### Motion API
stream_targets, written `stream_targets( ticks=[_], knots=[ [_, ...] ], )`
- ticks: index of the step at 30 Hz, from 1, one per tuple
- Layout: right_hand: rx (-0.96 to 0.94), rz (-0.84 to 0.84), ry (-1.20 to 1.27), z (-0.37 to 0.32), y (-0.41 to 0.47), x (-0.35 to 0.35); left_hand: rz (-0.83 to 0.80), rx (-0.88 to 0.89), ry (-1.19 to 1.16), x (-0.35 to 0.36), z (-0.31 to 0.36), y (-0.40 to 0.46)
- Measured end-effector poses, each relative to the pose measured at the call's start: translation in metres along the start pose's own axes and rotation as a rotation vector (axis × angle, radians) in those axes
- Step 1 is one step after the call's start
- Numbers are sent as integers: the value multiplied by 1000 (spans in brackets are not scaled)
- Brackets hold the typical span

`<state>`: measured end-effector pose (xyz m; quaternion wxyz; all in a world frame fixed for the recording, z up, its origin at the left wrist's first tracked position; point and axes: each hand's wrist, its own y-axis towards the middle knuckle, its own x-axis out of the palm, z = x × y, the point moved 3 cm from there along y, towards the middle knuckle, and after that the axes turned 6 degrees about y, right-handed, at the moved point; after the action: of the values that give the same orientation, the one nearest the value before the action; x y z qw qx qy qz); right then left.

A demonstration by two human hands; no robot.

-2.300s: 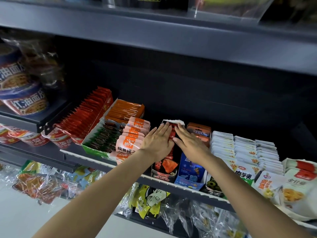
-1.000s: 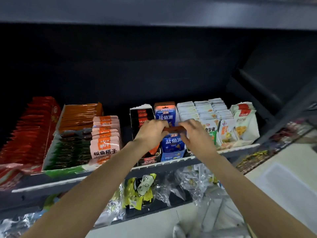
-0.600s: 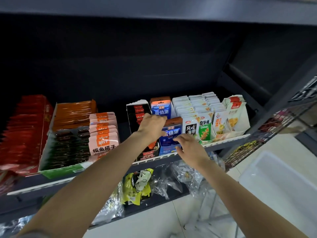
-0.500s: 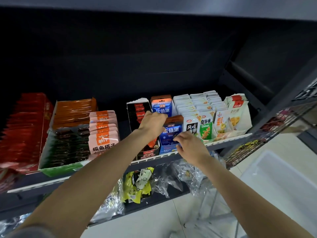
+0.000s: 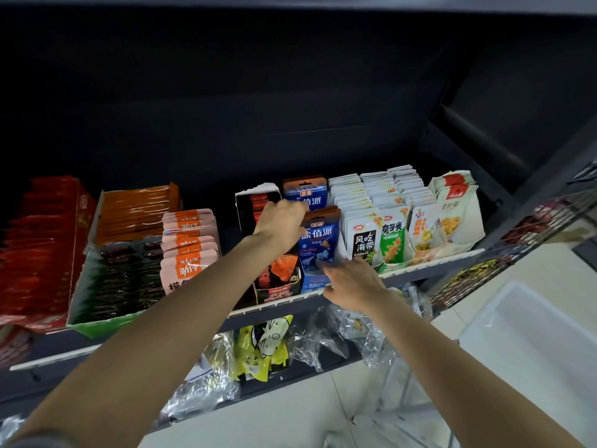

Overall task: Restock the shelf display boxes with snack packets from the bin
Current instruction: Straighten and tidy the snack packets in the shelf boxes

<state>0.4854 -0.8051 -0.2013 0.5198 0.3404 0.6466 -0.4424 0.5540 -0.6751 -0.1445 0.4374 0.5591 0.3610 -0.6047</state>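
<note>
left hand (image 5: 281,223): fingers curled over top edge of front blue snack packets (image 5: 319,245) in blue display box (image 5: 312,282) on shelf (image 5: 429,265) | right hand (image 5: 353,283): fingers loosely spread, tips touching packets' lower front, gripping nothing | vs 0.5 s ago: both hands hardly moved, packets same place

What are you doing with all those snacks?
A person is tidying a shop shelf full of snack packets. The left hand is curled over the top of the blue packets, and the right hand touches the bottom front of that stack, at the blue display box. Beside it stand a dark box of red packets and rows of white packets. A white bin waits on the floor to the right.
</note>
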Motion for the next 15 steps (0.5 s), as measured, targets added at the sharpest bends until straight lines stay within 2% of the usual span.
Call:
stream_targets(
  ticks=[4,8,13,15],
  knots=[
    [19,7,122,0,-4,-10,55,42,37,-1,4,-1],
    [45,127,195,5,-10,-22,117,60,18,-4,-4,-7],
    [69,111,265,9,-9,-24,1,52,-55,-9,-8,0],
    [69,173,252,9,-11,-28,-21,34,-52,-10,-10,5]
  ],
)
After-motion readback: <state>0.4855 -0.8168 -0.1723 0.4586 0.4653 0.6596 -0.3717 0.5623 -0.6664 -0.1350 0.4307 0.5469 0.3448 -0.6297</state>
